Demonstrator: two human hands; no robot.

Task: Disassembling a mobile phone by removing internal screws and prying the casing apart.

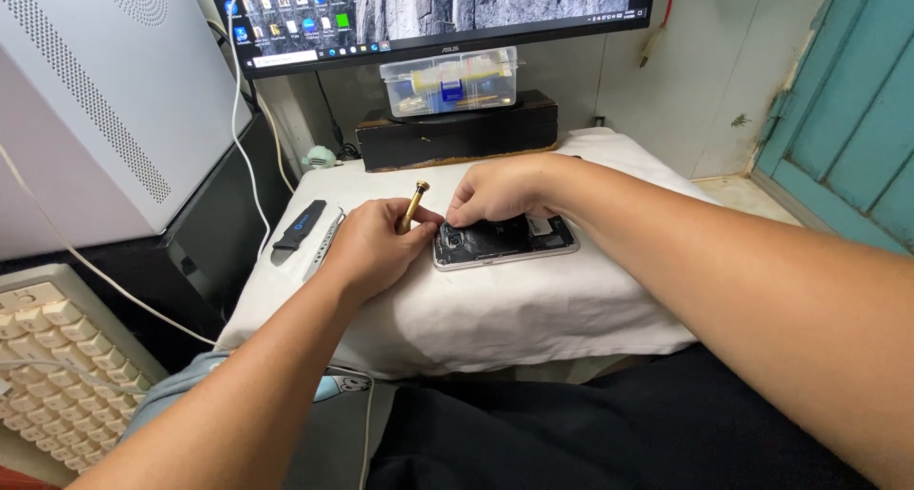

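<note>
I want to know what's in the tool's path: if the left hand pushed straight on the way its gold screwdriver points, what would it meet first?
Probably the opened phone: the left hand tilts the gold screwdriver down toward its near-left corner, by the right hand. The tip is hidden.

An opened smartphone (507, 241) is laid flat, its back cover removed so that dark internal parts and a round camera module are exposed within a silver frame. It is placed just to the right of the left hand (373, 245) and directly beneath the right hand (502, 190), whose fingertips are pressed onto its upper left corner. A brass-coloured screwdriver (413, 204) is gripped in the left hand, tilted, its knurled cap raised above the knuckles and its tip hidden beside the phone's left end.
</note>
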